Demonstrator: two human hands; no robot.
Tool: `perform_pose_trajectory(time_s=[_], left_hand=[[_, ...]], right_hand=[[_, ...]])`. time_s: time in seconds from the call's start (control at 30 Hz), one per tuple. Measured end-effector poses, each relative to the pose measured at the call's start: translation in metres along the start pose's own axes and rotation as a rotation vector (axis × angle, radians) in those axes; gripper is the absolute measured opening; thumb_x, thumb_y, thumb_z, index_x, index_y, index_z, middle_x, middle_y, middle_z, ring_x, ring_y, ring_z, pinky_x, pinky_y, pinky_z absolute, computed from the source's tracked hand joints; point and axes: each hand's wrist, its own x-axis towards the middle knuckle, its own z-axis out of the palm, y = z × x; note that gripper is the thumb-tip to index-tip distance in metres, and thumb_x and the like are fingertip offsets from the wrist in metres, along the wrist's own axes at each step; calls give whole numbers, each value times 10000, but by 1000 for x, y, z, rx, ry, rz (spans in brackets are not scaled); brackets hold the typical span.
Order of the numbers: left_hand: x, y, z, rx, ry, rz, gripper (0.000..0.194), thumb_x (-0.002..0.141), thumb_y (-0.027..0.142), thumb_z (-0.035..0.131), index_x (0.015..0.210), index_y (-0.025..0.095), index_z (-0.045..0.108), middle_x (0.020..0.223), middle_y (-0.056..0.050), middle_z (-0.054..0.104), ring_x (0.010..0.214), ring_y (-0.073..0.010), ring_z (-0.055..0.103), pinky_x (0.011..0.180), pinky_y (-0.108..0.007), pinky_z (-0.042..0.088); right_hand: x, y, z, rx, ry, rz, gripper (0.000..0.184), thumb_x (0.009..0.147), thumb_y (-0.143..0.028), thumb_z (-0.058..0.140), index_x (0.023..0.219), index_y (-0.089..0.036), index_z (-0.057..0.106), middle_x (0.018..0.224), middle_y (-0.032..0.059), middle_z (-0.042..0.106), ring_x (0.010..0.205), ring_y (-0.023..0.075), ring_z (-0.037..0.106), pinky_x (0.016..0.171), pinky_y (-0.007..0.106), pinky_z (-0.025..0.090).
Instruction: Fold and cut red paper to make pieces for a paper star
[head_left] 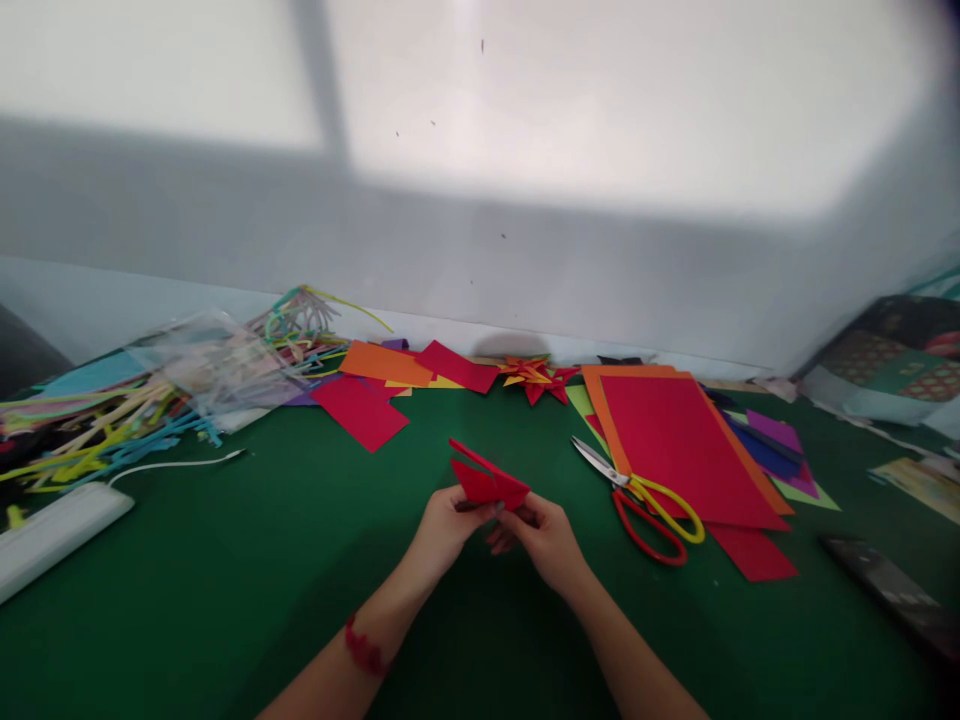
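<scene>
Both my hands meet over the green table (225, 600) and pinch a folded red paper piece (487, 480) between them. My left hand (446, 525) grips its lower left side with closed fingers. My right hand (544, 540) holds the lower right side, fingers curled on it. A thin flap of the red paper sticks up toward the left. Scissors (645, 500) with red and yellow handles lie just right of my right hand, apart from it.
A stack of red and orange sheets (675, 440) lies at right, with purple and blue scraps (772, 445) beside it. A folded red-orange paper star (536, 378) sits by the wall. Coloured paper strips (112, 420) and a plastic bag (217, 365) fill the left. A white bar (52, 530) lies front left.
</scene>
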Motion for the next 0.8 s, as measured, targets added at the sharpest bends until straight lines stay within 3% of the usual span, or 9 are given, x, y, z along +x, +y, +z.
perform_pose_trajectory(time_s=[0.13,0.2,0.33,0.43,0.5,0.6,0.8], left_hand=[[-1,-2,0,62,0,38,157,635,238,640,742,125,663,718,-69,677,684,-209,610,666,-318,462],[-3,-1,-1,150,8,124,141,648,216,624,763,147,669,756,-69,672,727,-213,606,691,-318,458],[-8,2,-2,413,16,339,161,670,173,603,795,229,686,876,-48,657,867,-223,569,792,-334,424],[-9,0,-2,470,41,391,207,711,183,567,876,251,670,941,-46,647,940,-224,540,850,-358,395],[-8,-1,-2,466,40,400,244,724,176,550,934,250,649,995,-47,632,977,-219,520,875,-369,378],[-6,0,-2,484,27,398,233,716,163,551,903,251,658,1032,-44,617,1007,-221,494,898,-393,354],[-7,8,-6,485,-50,414,163,733,237,555,826,260,687,1103,-43,580,1060,-235,452,919,-380,339]], right_hand=[[2,5,-2,-1,38,38,268,722,-353,589,861,-124,584,599,38,642,515,162,616,470,270,486],[3,8,-4,40,25,73,286,704,-347,606,880,-122,586,650,50,645,554,168,619,470,270,489],[3,8,-6,243,0,158,232,706,-282,606,890,-140,599,715,41,637,600,146,606,506,251,488],[3,5,-8,448,40,226,165,754,-293,548,829,-160,611,691,20,631,602,116,594,525,207,459],[3,2,-10,540,48,277,255,782,-382,490,806,-162,616,679,24,631,591,120,590,521,212,450],[4,-1,-11,498,29,313,395,775,-496,444,839,-149,621,684,43,634,594,141,591,543,247,453],[3,-4,-9,290,15,181,310,711,-374,609,932,-157,601,814,38,634,735,146,587,652,254,458]])
